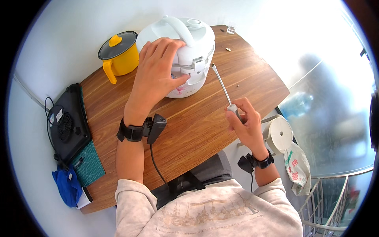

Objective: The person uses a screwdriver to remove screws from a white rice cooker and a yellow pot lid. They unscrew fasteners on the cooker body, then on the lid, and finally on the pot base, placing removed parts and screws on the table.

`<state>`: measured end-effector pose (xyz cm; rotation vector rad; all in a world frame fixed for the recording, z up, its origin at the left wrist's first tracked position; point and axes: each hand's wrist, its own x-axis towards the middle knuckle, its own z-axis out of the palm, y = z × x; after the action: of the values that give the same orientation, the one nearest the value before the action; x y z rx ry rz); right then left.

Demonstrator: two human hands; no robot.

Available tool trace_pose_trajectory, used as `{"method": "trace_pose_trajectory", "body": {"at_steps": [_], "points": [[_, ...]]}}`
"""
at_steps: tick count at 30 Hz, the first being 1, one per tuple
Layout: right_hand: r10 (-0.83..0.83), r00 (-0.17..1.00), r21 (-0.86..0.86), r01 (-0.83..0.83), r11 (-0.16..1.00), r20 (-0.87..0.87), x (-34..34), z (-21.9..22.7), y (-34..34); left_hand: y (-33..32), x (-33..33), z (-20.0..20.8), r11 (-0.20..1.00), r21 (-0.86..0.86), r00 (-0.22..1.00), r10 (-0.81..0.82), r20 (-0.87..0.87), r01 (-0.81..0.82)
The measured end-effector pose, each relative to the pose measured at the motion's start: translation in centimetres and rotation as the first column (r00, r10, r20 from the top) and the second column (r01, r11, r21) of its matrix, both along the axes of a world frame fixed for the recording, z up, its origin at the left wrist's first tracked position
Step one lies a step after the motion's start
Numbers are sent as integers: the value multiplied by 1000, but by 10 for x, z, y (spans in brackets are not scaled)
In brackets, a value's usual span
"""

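A white rice cooker with a rounded lid and a carrying handle stands at the far side of the wooden table. My left hand grips its front: the fingers rest on the lid beside the handle and the thumb presses lower, near the front latch. Held in my right hand is a flat-blade screwdriver with a grey handle. Its metal shaft points up and away, and the tip appears apart from the cooker, just to its right. My right fingers wrap around the handle and partly hide it.
Left of the cooker sits a yellow pot with a dark lid. A black appliance with a cord and a green cutting mat lie at the left edge, by a blue cloth. A small glass stands far right.
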<state>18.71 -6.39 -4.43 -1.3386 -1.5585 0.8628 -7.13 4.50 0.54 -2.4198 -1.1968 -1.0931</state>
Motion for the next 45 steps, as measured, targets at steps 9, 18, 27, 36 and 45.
{"method": "trace_pose_trajectory", "body": {"at_steps": [9, 18, 27, 36, 45], "points": [[-211, 896, 393, 45, 918, 391, 2, -2, 6, 0, -2, 0, 1000, 11, 1000, -7, -2, 7], [-356, 796, 573, 14, 820, 490, 4, -1, 13, 1, 0, 1, 1000, 12, 1000, -15, 2, 15], [-381, 779, 595, 14, 804, 497, 6, -4, 14, 1, -1, -1, 1000, 18, 1000, -9, -3, 10], [-407, 758, 632, -9, 775, 510, 8, -4, 14, 0, 0, -1, 1000, 11, 1000, 0, -4, 0], [-425, 718, 634, -29, 773, 551, 9, -3, 12, -1, 2, 0, 1000, 11, 1000, 1, -1, -1]]}}
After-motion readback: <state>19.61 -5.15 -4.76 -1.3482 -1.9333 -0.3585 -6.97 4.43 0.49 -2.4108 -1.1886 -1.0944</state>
